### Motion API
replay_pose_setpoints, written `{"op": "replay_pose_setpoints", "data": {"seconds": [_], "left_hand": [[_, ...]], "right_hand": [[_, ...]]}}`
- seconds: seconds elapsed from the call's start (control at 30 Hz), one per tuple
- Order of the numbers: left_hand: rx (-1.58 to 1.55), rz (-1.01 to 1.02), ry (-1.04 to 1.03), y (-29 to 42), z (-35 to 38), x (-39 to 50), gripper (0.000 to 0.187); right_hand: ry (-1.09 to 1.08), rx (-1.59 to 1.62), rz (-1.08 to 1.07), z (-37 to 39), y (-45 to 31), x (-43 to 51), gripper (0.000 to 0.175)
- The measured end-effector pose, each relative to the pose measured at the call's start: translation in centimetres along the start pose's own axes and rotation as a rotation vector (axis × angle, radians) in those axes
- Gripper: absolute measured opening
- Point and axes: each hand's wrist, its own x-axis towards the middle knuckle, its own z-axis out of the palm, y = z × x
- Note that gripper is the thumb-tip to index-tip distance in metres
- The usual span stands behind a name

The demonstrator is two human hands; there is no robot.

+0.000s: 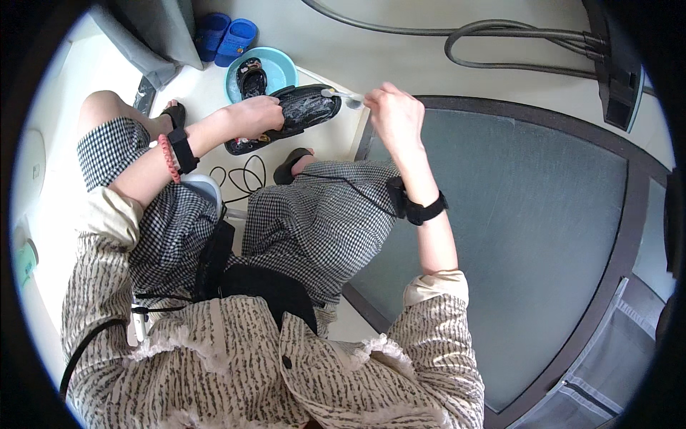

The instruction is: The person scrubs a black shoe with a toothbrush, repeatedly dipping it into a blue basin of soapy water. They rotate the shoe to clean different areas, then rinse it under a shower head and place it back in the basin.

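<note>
My left hand (258,116) grips a black clog (308,109) at its heel end; whitish suds or wet streaks cover the sole, and colourful charms show along its lower edge. My right hand (395,115) is closed on a small brush (351,100), possibly a toothbrush, whose head is at the toe end of the clog; whether it touches is hard to tell. Behind the held clog a light-blue plastic basin (283,69) stands on the floor with liquid in it. Another black clog (252,80) with charms rests in the basin.
Blue clogs (236,40) stand behind the basin, beside a grey curtain (155,37). A looped black cable (246,177) lies on the floor between my feet. To the right is a dark-framed frosted panel (509,230). Thick grey hoses (407,31) run along the wall at the top.
</note>
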Motion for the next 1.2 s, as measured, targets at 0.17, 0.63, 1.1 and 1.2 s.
{"op": "replay_pose_setpoints", "data": {"seconds": [0.17,0.63,1.1,1.2], "left_hand": [[0.043,-0.008,-0.025,0.2,-0.4,0.5,0.011],[-0.017,0.002,-0.024,0.5,-0.9,0.6,0.015],[0.241,0.082,-0.027,0.8,0.0,1.0,0.002],[0.209,0.088,-0.068,0.9,0.1,1.2,0.002]], "right_hand": [[0.043,0.136,-0.284,1.2,0.1,0.5,0.005],[0.064,0.105,-0.078,0.2,2.7,1.4,0.014],[-0.021,0.096,0.159,-0.2,3.7,1.3,0.015],[0.074,0.097,-0.127,0.2,2.6,1.3,0.008]]}}
